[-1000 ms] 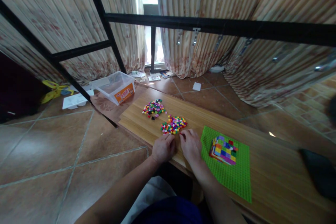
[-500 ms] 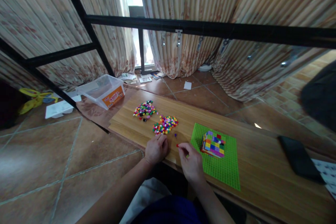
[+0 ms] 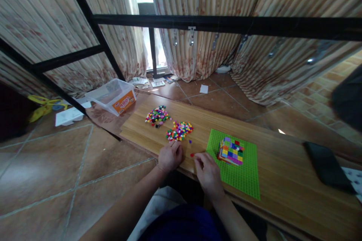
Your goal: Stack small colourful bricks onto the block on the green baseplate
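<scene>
My right hand (image 3: 207, 168) pinches a small red brick (image 3: 192, 154) at its fingertips, just above the wooden board (image 3: 277, 165). My left hand (image 3: 170, 156) rests curled on the board's near edge, just below a pile of small coloured bricks (image 3: 179, 131). A second pile of bricks (image 3: 157, 115) lies further left and back. One loose purple brick (image 3: 190, 141) sits between the pile and my right hand. To the right lies a green baseplate (image 3: 243, 175) carrying a multicoloured block of stacked bricks (image 3: 230, 151).
A dark phone (image 3: 325, 166) lies on the board at the right, with a printed sheet (image 3: 353, 177) beside it. A clear plastic tub (image 3: 114, 96) stands on the tiled floor at the left. Black metal bars (image 3: 226, 22) cross in front of curtains.
My right hand has drawn back from the brick pile toward me with a red brick pinched in it. The left hand stays curled on the board. The camera view has shifted.
</scene>
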{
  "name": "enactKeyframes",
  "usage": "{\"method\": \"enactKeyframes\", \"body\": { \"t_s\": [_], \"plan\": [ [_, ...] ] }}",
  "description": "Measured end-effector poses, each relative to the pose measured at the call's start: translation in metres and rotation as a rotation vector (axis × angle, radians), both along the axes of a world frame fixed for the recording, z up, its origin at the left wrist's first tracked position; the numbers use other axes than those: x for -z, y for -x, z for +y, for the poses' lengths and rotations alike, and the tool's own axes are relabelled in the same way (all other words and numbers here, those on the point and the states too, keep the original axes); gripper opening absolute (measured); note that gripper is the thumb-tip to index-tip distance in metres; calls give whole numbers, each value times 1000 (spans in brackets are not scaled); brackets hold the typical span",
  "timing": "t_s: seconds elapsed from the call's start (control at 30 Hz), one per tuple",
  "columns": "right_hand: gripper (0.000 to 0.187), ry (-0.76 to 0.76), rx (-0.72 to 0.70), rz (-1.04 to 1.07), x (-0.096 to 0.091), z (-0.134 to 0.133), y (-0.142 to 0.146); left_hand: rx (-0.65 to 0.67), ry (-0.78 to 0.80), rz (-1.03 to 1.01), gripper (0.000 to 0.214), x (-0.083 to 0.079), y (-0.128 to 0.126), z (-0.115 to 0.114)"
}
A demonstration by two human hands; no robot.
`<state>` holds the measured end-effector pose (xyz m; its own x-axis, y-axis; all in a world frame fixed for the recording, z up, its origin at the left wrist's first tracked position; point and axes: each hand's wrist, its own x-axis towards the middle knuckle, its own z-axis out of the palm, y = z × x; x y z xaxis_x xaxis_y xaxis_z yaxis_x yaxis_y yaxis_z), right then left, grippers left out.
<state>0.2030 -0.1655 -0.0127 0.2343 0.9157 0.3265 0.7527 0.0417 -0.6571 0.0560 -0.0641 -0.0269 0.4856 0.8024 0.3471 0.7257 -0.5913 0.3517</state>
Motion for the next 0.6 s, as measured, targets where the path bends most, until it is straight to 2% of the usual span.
{"method": "enactKeyframes", "body": {
  "t_s": [0.37,0.6],
  "plan": [
    [22,106,6,-180,3,15,11,14,19,-13,18,0,1,0],
    [7,172,52,-239,-3,18,19,7,10,-4,17,1,1,1]
  ]
}}
